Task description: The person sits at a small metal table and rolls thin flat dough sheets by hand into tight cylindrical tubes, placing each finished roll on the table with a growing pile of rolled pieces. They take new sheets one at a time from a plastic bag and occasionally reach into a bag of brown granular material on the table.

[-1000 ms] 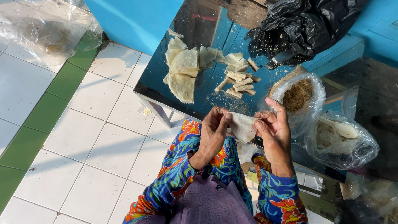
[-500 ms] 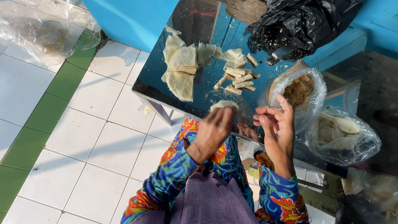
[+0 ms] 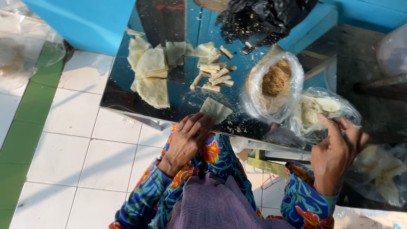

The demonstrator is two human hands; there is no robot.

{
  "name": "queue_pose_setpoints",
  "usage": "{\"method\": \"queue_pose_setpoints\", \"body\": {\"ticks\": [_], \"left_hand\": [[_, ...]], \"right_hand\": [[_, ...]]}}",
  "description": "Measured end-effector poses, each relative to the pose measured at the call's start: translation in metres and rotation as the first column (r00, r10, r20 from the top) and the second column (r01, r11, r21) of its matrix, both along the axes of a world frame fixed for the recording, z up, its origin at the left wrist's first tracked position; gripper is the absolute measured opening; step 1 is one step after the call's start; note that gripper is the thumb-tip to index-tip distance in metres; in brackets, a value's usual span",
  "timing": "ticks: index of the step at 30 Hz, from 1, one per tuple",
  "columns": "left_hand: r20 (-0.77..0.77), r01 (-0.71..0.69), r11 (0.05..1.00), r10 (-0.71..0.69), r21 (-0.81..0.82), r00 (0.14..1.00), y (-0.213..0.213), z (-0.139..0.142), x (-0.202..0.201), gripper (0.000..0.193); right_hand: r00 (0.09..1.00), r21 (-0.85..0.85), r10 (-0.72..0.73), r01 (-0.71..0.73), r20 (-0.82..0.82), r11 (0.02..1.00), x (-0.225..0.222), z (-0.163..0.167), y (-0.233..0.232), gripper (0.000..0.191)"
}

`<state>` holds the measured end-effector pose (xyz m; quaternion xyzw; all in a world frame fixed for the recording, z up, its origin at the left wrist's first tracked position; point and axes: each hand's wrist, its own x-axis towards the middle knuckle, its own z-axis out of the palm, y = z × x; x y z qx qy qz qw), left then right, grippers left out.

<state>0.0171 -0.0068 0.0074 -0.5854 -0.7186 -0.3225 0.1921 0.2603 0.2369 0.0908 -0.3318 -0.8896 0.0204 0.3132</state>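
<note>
A pale triangular wrapper [image 3: 216, 109] lies flat on the table [image 3: 118, 91], at its near edge. The left hand [image 3: 186, 138] rests on that edge just beside the wrapper, fingers loosely curled and holding nothing, fingertips touching or almost touching its near corner. Half a second ago this wrapper was held up between both hands; it has since been laid down and let go. The right hand [image 3: 339, 150] has swung away to the right of the wrapper and is now at the clear bag of pale sheets [image 3: 318, 112], fingers bent at the bag's mouth; whether a sheet is already pinched cannot be told, as the plastic glares. From this it is judged that one wrapper is set out for filling and another is being fetched.

Between the wrapper and that bag stands a second clear bag holding brown crumbly filling [image 3: 275, 80]. Beyond the wrapper a heap of small folded rolls [image 3: 214, 76] is seen, and to its left a stack of flat wrappers [image 3: 150, 74]. A black plastic bag [image 3: 267, 17] lies at the far side.

The table is dark and glossy, dotted with crumbs. Below it white floor tiles [image 3: 63, 161] with a green band are shown, and a blue wall beyond.
</note>
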Motion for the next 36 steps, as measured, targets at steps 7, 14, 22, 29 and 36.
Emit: {"method": "queue_pose_setpoints", "body": {"ticks": [7,14,22,29,36], "left_hand": [[0.019,0.049,0.995,-0.047,-0.082,0.999,-0.004,-0.007,-0.005,0.049],[0.117,0.067,0.998,-0.065,-0.011,0.991,-0.007,-0.007,-0.016,0.047],[0.115,0.099,0.995,-0.101,0.026,0.988,-0.01,-0.008,-0.019,0.043],[0.117,0.104,0.994,-0.106,0.024,0.987,-0.012,-0.006,-0.02,0.044],[0.079,0.123,0.992,-0.122,-0.005,0.989,-0.014,-0.007,-0.021,0.048]], "right_hand": [[0.956,0.138,-0.082,0.044,0.28,0.989,0.0,-0.026,0.025,0.047],[0.884,0.223,-0.078,-0.03,0.461,0.974,-0.02,-0.038,0.05,0.038],[0.905,0.171,-0.059,-0.015,0.421,0.985,-0.013,-0.034,0.07,0.028],[0.896,0.198,-0.015,-0.082,0.444,0.977,-0.026,-0.03,0.067,0.033],[0.933,-0.112,0.31,-0.294,0.182,0.949,-0.059,0.011,-0.001,0.052]]}}
